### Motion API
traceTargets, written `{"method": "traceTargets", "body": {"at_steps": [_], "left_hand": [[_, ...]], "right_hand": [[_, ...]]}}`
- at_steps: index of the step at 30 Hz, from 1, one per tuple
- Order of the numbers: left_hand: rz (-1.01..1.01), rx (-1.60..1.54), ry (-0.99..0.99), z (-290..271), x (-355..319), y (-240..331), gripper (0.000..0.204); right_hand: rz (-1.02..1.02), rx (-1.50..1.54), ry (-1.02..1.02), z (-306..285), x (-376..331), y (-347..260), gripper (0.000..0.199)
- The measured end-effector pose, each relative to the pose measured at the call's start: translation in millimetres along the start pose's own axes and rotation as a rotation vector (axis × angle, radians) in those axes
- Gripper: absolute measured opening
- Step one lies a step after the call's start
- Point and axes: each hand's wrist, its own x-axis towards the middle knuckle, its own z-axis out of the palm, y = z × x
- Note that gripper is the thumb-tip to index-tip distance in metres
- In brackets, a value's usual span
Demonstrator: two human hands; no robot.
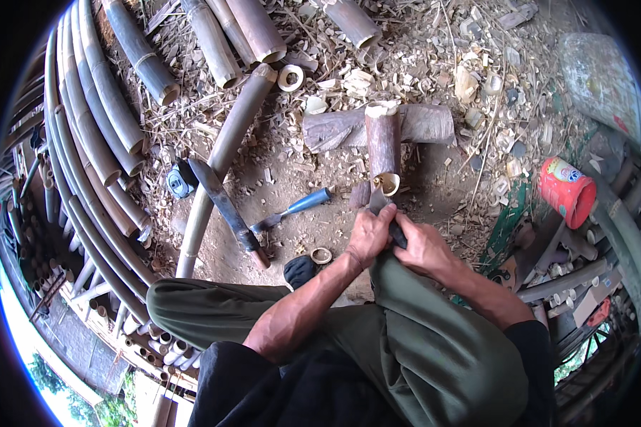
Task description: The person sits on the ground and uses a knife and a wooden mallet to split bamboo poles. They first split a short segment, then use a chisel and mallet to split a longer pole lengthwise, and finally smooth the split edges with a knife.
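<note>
- Long bamboo poles (pixel 108 92), grey and tan, lie well left of the wooden log (pixel 427 124).
- The wooden log lies crosswise on ground strewn with shavings.
- A long dark blade (pixel 224 203), left of the log and nearer the person, crosses one pole.
- A short bamboo section (pixel 384 146) rests over the log's middle, its hollow end toward the person.
- A blue-handled tool (pixel 306 203) lies nearer the person than the log's left end.
- On the person's side of the log, the right hand (pixel 424 248) has its fingers wrapped around a knife (pixel 398 235) by its dark handle.
- Beside it, the left hand (pixel 370 235) has fingers bent near the knife's blade; whether they grip it, I cannot tell.
</note>
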Motion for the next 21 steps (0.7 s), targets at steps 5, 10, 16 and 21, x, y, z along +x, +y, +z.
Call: {"method": "traceTargets", "body": {"at_steps": [5,10,16,21], "left_hand": [[0.545,0.868,0.060,-32.1,18.6,0.9,0.020],[0.058,0.263,0.051,-15.8,10.4,10.3,0.029],[0.083,-0.320,0.047,30.0,-8.5,48.5,0.038],[0.041,-0.998,-0.114,21.2,-12.8,50.2,0.027]], "right_hand": [[-0.003,0.268,0.341,58.5,17.3,-3.6,0.060],[-0.056,0.039,0.368,35.2,-2.3,0.5,0.062],[-0.175,-0.505,0.228,-65.9,-1.6,-14.8,0.044],[-0.223,-0.925,-0.134,-98.5,31.9,-80.7,0.016]]}}
